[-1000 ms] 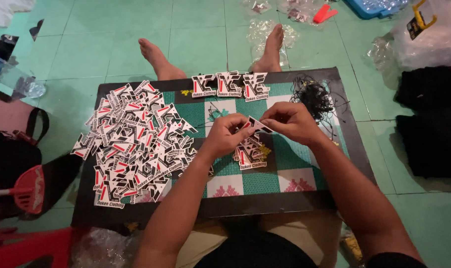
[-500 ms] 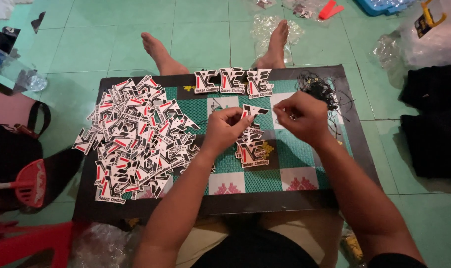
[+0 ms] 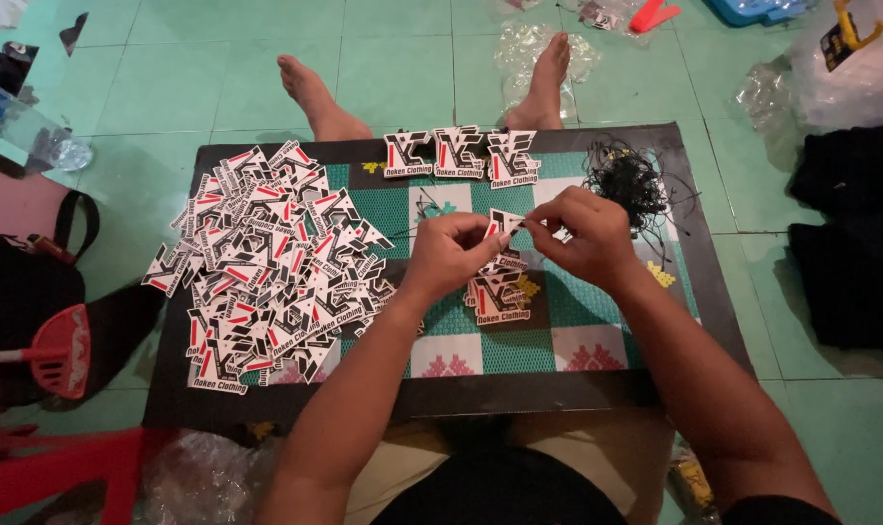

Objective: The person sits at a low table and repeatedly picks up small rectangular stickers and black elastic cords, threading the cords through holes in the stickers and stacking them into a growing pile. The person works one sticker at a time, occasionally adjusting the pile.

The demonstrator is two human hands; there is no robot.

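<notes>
Head view: both hands meet above the table (image 3: 694, 292), left hand (image 3: 456, 251) pinching a paper tag (image 3: 503, 223), right hand (image 3: 587, 233) pinching black string at its edge.

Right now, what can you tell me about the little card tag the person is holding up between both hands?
The card tag is a small, flat, angular cutout, seemingly of paper card, white with black and red markings, like those in the big pile. It is held above the board, pinched between the fingertips of the left hand and the right hand. A thin black string seems to meet it, though that is too fine to confirm.
</notes>
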